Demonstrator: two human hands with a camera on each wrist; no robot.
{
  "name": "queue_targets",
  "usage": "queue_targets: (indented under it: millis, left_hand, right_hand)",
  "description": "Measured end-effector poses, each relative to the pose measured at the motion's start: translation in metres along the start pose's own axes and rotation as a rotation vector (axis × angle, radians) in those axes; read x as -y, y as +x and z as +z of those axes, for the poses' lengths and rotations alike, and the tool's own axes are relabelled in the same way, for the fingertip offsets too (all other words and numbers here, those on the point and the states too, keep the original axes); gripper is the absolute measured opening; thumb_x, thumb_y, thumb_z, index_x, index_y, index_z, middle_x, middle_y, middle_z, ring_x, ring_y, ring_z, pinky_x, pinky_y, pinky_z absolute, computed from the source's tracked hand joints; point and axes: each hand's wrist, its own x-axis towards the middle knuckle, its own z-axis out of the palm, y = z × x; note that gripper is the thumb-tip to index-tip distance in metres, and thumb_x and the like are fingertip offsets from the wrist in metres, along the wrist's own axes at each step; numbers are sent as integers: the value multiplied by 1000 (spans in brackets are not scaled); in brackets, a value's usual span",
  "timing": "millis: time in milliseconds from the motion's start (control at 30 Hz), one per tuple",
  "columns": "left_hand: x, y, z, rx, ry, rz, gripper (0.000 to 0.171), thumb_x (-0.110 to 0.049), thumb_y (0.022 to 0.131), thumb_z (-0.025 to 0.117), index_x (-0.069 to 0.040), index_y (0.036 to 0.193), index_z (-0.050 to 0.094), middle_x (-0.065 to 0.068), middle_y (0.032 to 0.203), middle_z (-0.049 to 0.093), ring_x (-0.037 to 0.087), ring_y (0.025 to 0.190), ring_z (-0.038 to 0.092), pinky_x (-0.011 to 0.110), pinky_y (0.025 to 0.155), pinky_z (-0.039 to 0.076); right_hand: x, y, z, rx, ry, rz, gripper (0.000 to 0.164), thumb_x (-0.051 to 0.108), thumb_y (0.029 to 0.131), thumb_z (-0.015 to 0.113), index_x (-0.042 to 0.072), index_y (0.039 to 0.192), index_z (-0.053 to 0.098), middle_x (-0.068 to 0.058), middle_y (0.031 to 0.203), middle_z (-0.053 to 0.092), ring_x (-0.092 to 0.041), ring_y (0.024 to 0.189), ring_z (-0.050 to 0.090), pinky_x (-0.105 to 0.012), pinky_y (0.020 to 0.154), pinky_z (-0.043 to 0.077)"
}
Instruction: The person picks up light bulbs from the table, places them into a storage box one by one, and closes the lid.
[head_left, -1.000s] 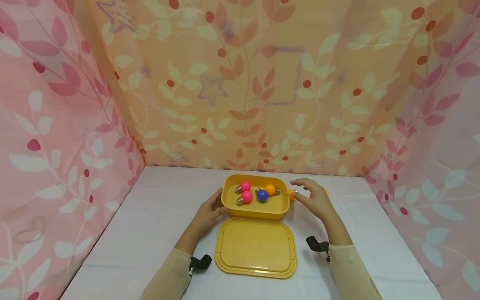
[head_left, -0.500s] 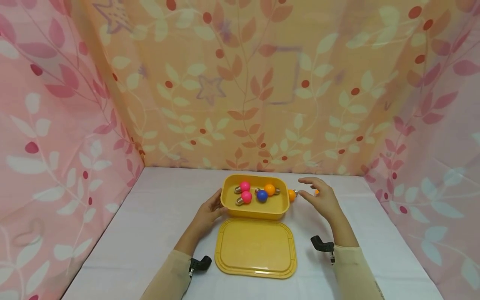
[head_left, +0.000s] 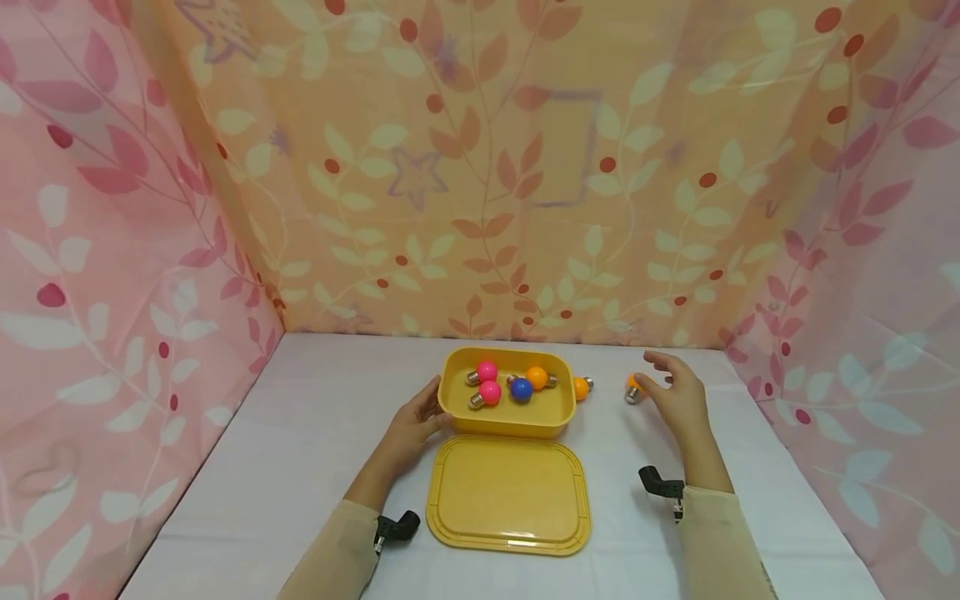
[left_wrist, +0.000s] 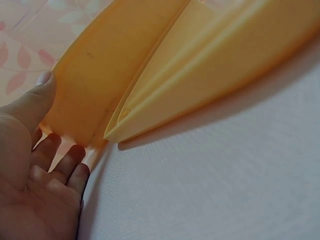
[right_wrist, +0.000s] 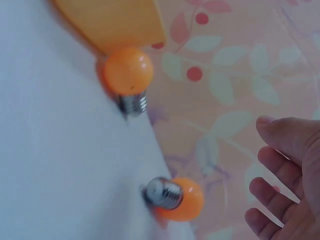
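"So, what's different now?"

"The right hand (head_left: 682, 400) has shifted right, away from the small round orange bulb with a metal screw cap (head_left: 582, 388) beside the box's right end. It's now at a second orange globe bulb (head_left: 633, 387), farther right on the white cloth-covered tabletop (head_left: 322, 400)."

"Is it pinching that one?"

"No, thumb and fingers are spread, with a gap between them."

"And the left hand (head_left: 408, 425)?"

"It rests relaxed against the left end of the rounded rectangular yellow plastic box (head_left: 506, 430), thumb along the wall. The box hasn't moved noticeably."

"Meaning what for the work?"

"I'd judge the focus has passed to the farther-right bulb. Two orange bulbs lie outside; inside are a far glossy pink bulb (head_left: 487, 372), a near glossy pink bulb (head_left: 490, 392), a blue globe bulb (head_left: 521, 390) and another orange bulb (head_left: 537, 378)."

"Textures?"

"Smooth, shiny globes against ridged silver caps. The box walls look thin and satiny; the flat yellow plastic lid (head_left: 508, 496), on the near side, has a grooved border and rounded corners. The cloth looks finely woven."
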Motion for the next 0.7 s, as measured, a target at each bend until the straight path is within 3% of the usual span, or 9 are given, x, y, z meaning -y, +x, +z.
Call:
queue_targets:
  millis: [200,400,533,700]
  left_hand:
    - [1,1,0,4,-4,1,77,-25,99,71,-32,163,28,-5,166,33,23,151,36,44,124,30]
    - [3,0,1,5,-14,2,77,-23,99,70,-33,163,28,-5,167,33,23,151,38,45,123,30]
    - [3,1,1,9,-27,17,76,-23,99,70,-32,163,29,-5,166,33,23,150,39,44,123,31]
    - [3,2,0,16,-38,29,78,-26,98,71,-30,163,28,-5,166,33,23,149,40,44,122,32]
  right_hand:
    - [-24,-4,3,16,32,91,49,14,94,76,1,138,60,-22,138,62,-41,125,55,-58,106,43]
    - [-50,-7,13,131,83,188,57,21,99,69,2,149,49,-23,149,52,-45,133,48,-61,110,40]
    - [-60,-6,19,188,62,197,60,25,103,64,4,155,42,-24,156,43,-47,137,44,-64,114,36]
    - [-65,-5,22,185,5,190,57,22,104,61,4,155,42,-25,155,44,-46,136,46,-65,115,36]
